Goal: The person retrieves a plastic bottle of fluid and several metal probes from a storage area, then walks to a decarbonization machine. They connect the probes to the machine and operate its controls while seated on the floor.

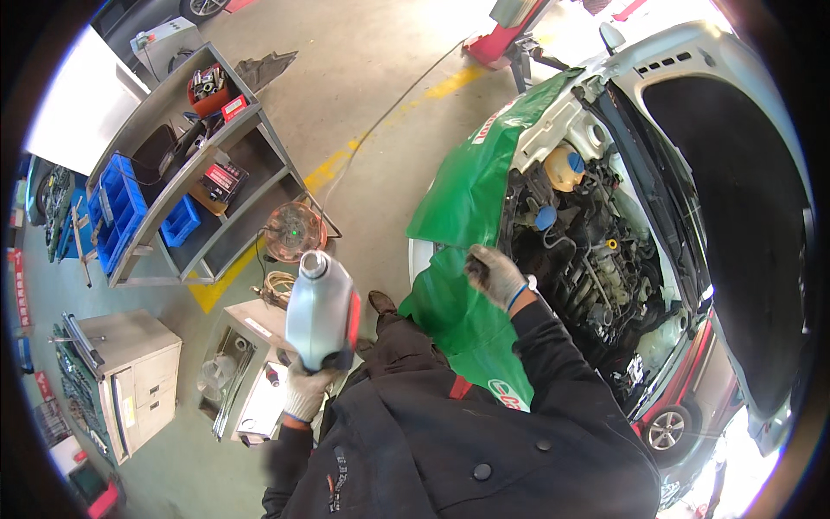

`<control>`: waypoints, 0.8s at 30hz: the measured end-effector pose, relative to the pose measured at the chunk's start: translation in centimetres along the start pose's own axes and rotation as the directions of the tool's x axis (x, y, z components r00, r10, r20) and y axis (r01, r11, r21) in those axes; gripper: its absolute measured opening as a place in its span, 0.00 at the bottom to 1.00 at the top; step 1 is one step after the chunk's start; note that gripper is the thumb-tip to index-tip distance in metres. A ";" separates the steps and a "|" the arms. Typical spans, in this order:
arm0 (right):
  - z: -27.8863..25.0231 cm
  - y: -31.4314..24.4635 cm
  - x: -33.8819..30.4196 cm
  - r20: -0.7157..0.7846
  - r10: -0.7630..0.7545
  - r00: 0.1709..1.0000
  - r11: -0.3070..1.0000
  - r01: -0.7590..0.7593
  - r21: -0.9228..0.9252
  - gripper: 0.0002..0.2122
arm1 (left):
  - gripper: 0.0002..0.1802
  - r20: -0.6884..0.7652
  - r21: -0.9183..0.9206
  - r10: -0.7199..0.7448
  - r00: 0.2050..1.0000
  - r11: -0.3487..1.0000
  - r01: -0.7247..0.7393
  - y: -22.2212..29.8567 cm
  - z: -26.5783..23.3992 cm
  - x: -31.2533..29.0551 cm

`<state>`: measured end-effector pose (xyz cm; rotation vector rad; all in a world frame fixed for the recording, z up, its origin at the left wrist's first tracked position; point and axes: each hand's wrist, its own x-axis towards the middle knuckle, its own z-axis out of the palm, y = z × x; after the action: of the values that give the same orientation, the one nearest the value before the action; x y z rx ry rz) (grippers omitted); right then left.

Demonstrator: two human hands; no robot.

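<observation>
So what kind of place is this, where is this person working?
Most likely a car repair workshop. A car with its bonnet raised shows its engine bay, a green fender cover drapes its wing, and a metal shelf trolley holds tools. The left hand grips a grey oil bottle.

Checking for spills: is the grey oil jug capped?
Capped: the grey oil jug, upright in the left hand, shows a cap on its neck.

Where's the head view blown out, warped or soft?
Head view: glare washes out the floor top right and the white panel top left; fisheye bends the shelf cart and raised hood toward a dark rim; the engine bay sits in shade; the grey bottle in the left hand is sharp, the right hand slightly blurred.
</observation>
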<state>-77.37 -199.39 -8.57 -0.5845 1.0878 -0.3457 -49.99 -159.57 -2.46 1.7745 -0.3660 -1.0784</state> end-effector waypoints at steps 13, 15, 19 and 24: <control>-9.6 -12.9 23.7 -0.043 -0.851 0.524 -0.065 -0.186 -0.980 0.25 | 0.36 -0.018 0.348 -0.012 1.000 0.937 0.018 2.5 -0.4 -2.5; -10.3 -12.4 24.2 -0.065 -0.820 0.569 -0.128 -0.293 -0.948 0.26 | 0.37 -0.016 0.417 -0.283 0.959 0.870 0.264 2.4 0.0 -2.6; -11.2 -12.1 23.9 -0.041 -0.840 0.541 -0.062 -0.171 -0.983 0.30 | 0.34 -0.070 0.259 -0.289 0.955 0.919 0.297 1.9 0.7 -3.1; -7.7 -12.7 21.2 -0.055 -0.893 0.447 0.000 -0.122 -0.993 0.31 | 0.34 -0.120 0.236 -0.250 0.961 0.933 0.272 1.7 1.6 -3.5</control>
<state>-74.95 -223.03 -18.87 -2.3411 1.9360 -0.4769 -52.85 -159.02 0.56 2.1356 -0.2220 -1.1748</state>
